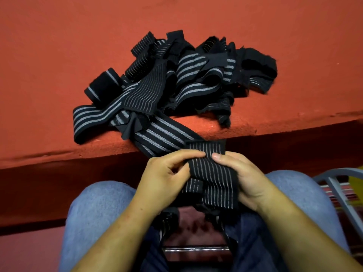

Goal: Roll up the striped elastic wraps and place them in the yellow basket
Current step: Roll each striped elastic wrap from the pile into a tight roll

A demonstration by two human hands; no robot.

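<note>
no readable txt, no labels, no brands or nos anywhere

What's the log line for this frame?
phase: roll wrap | left hand: pinches wrap | right hand: grips wrap | pile: loose wraps on red ledge

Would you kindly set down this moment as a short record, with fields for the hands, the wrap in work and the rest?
left hand: pinches the thin-striped wrap from its left
right hand: pinches the same wrap from its right
wrap state: held over the lap, folded, no finished roll yet
pile: loose striped wraps heaped on the red surface
wide-striped band: hangs over the surface edge toward the hands
basket: not clearly seen; only a yellow patch at the right edge
</note>
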